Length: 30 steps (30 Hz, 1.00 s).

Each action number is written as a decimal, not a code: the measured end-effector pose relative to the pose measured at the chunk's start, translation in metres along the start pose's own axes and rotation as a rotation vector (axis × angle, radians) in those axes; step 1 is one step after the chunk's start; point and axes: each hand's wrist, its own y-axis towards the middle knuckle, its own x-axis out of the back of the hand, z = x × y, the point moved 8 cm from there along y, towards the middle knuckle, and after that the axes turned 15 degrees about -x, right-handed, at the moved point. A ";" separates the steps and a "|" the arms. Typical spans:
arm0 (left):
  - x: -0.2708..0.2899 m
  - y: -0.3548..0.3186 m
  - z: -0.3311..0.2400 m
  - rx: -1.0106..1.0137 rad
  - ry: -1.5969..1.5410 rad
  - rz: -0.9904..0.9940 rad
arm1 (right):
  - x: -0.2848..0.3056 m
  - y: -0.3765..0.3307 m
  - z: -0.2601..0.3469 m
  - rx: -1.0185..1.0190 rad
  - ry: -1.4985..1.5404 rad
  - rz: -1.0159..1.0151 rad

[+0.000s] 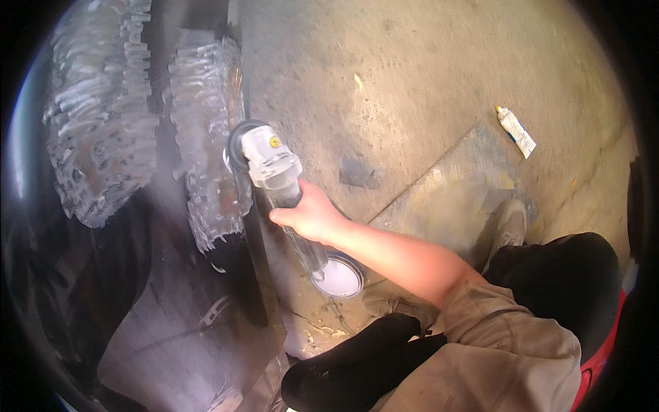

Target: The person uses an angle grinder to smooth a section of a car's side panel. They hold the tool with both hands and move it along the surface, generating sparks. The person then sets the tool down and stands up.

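Observation:
My right hand (312,213) is wrapped round the body of an angle grinder (271,154), its thumb on the near side. The grinder's round disc (245,145) is turned to the dark car body panel (171,309) on the left and appears to meet the edge of a scuffed grey strip (209,137). A second, wider scuffed patch (99,123) lies farther left, with streaky marks and brownish spots. At the lower edge, a blurred skin-coloured bit beside the panel looks like my left hand (232,400); its fingers cannot be made out.
Below the grinder, a round tin (340,276) with a pale top stands on the concrete floor (425,62). A flat stained sheet (446,192) lies near my shoe (511,223). Farther right is a white tube (515,130) with a yellowish tip. My bent knees (570,275) are close by.

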 end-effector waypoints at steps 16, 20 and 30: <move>0.009 -0.001 0.004 0.010 -0.005 0.053 | -0.006 0.011 -0.004 -0.049 0.325 0.189; 0.013 0.003 -0.006 0.006 -0.061 0.024 | -0.013 0.007 0.002 -0.056 0.249 0.183; 0.014 0.005 -0.019 0.000 -0.096 0.000 | -0.012 0.007 -0.010 -0.034 0.140 0.129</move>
